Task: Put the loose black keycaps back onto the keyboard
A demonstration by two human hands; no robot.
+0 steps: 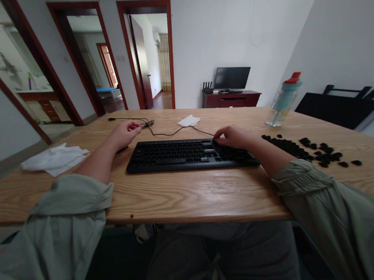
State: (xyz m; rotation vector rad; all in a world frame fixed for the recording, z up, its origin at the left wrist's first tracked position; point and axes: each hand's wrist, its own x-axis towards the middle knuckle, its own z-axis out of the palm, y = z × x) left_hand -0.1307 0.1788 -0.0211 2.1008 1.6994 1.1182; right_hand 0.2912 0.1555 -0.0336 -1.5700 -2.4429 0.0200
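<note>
The keyboard point(171, 153) lies flat on the worktop point(181, 200), presumably so both its ends are within reach. The right hand point(234, 136) rests over its far right part, fingers bunched narrow, perhaps steadying it. The left hand point(124, 134), loosely curled, sits beyond its far left corner, beside the cable point(169, 134). Whether either grips anything, I cannot tell. Loose black keycaps point(286, 149) lie right, likely for easy picking.
</note>
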